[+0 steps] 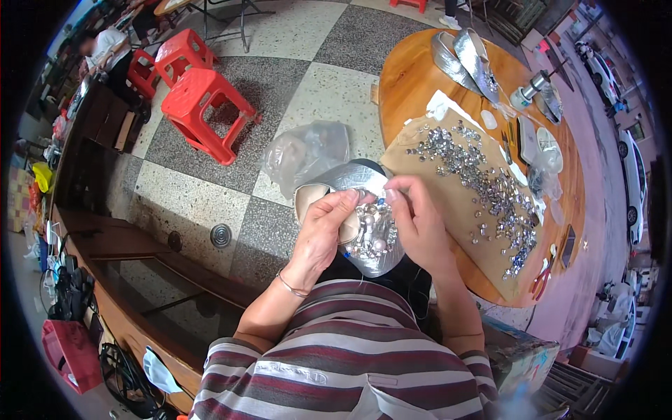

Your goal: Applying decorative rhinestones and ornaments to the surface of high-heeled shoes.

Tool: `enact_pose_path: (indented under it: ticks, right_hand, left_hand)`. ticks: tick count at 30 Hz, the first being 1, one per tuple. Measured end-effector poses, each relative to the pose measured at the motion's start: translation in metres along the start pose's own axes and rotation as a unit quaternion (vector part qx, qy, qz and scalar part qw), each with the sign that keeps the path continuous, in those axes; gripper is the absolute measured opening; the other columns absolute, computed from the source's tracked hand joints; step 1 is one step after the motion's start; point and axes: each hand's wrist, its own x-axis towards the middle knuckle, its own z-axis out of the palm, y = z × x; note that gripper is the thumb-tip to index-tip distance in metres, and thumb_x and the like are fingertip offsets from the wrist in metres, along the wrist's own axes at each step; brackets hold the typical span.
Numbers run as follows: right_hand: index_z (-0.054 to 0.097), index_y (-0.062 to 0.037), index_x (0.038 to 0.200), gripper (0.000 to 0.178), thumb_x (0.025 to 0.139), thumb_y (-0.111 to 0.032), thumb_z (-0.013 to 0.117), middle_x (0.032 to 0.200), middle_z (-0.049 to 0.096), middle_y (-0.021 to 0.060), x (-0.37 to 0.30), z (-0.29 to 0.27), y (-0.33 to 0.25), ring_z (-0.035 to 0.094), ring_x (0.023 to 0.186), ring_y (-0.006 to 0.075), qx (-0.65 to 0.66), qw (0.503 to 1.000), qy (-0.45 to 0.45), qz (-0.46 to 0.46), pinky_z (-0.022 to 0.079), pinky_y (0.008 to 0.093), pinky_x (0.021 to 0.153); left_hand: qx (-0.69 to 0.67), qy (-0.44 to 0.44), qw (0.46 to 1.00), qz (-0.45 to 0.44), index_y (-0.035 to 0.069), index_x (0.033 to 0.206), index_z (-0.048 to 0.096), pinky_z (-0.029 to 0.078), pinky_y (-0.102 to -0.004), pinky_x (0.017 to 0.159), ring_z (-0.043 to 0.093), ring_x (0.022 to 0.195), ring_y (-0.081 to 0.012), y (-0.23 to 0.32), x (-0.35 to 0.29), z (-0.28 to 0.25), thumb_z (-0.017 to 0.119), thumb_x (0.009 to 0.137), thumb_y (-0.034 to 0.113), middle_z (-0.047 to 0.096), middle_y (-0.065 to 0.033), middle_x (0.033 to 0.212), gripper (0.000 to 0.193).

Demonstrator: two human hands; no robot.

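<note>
Over my lap I hold a silver shoe upper [366,173] with a cream lining, decorated with pearls and clear stones [376,232]. My left hand [320,231] is closed on its left edge, thumb on top and fingers around the cream side. Just right of the stones, my right hand [420,222] is closed in a pinch at the upper's edge. What its fingertips hold is too small to tell. Small blue bits show among the beads. To the right, many loose faceted stones [483,175] lie spread over brown paper [448,210].
The wooden table [406,77] also carries more silver uppers [470,59], a bottle [530,91], clear bags [546,164] and red-handled pliers [540,280]. A clear plastic bag [308,150] lies beyond my hands. Red stools [203,105] and another person [108,52] are at far left.
</note>
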Motion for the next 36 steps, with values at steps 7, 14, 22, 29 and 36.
enact_pose_path:
  ticks: [7,14,22,29,36]
  right_hand:
    - [0.06,-0.0068,0.09,0.007,0.084,-0.007,0.057,0.078,0.049,0.0107,-0.008,0.014,0.017,0.049,0.07,0.028,-0.217,0.967,0.013,-0.136,0.042,0.0356,0.062]
    - [0.063,-0.0103,0.098,0.02,0.079,-0.004,0.06,0.077,0.045,0.0091,-0.011,0.024,0.015,0.049,0.07,0.0261,-0.254,0.953,0.002,-0.165,0.042,0.0355,0.06]
    - [0.063,-0.0106,0.099,0.023,0.077,-0.002,0.06,0.076,0.044,0.0095,-0.014,0.029,0.008,0.048,0.069,0.0253,-0.268,0.95,-0.011,-0.162,0.041,0.0354,0.06]
    - [0.063,-0.0099,0.098,0.022,0.078,-0.002,0.059,0.075,0.045,0.0092,-0.018,0.028,0.008,0.049,0.067,0.0246,-0.242,0.959,-0.01,-0.15,0.042,0.0349,0.059]
    - [0.064,-0.009,0.096,0.02,0.079,0.001,0.058,0.074,0.049,0.0077,-0.019,0.028,0.008,0.051,0.061,0.0186,-0.214,0.969,0.001,-0.122,0.042,0.0302,0.054]
  left_hand:
    - [-0.021,0.015,1.0,0.01,0.0,0.095,0.065,0.045,-0.0211,0.073,0.058,0.078,-0.0078,-0.003,0.003,-0.008,0.055,0.09,0.022,0.065,-0.0055,0.089,0.024]
    - [-0.033,0.021,0.999,-0.002,0.0,0.092,0.066,0.045,-0.0206,0.071,0.058,0.077,-0.0073,-0.001,0.005,-0.018,0.056,0.09,0.022,0.065,-0.0048,0.086,0.025]
    - [-0.046,0.017,0.999,-0.011,-0.001,0.092,0.066,0.045,-0.0196,0.07,0.058,0.076,-0.007,0.003,0.0,-0.019,0.055,0.091,0.023,0.065,-0.0044,0.084,0.026]
    - [-0.017,0.014,1.0,0.012,-0.001,0.092,0.066,0.045,-0.0192,0.069,0.058,0.075,-0.0069,-0.001,-0.004,-0.018,0.055,0.091,0.022,0.065,-0.0044,0.085,0.026]
    - [0.055,0.035,0.997,0.051,-0.001,0.091,0.066,0.043,-0.0185,0.064,0.054,0.071,-0.0048,-0.002,-0.004,-0.018,0.056,0.091,0.021,0.064,-0.003,0.081,0.025]
